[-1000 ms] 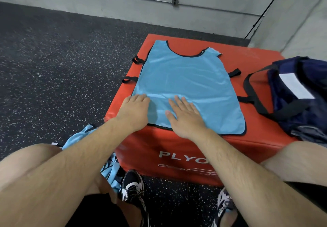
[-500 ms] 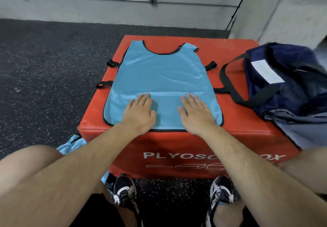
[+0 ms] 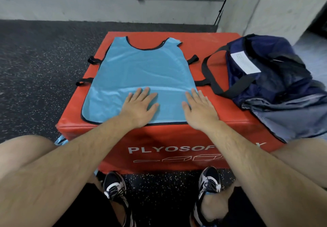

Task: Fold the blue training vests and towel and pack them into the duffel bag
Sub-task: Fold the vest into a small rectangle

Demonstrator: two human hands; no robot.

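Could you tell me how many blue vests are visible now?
2. The spread vest lies on the red box; the second vest, mostly hidden behind the left leg, lies on the floor. Others may be hidden.

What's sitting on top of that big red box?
A blue training vest lies spread flat, with left hand and right hand flat on its near end. A navy duffel bag sits to the right. Anything beneath vest or bag is covered.
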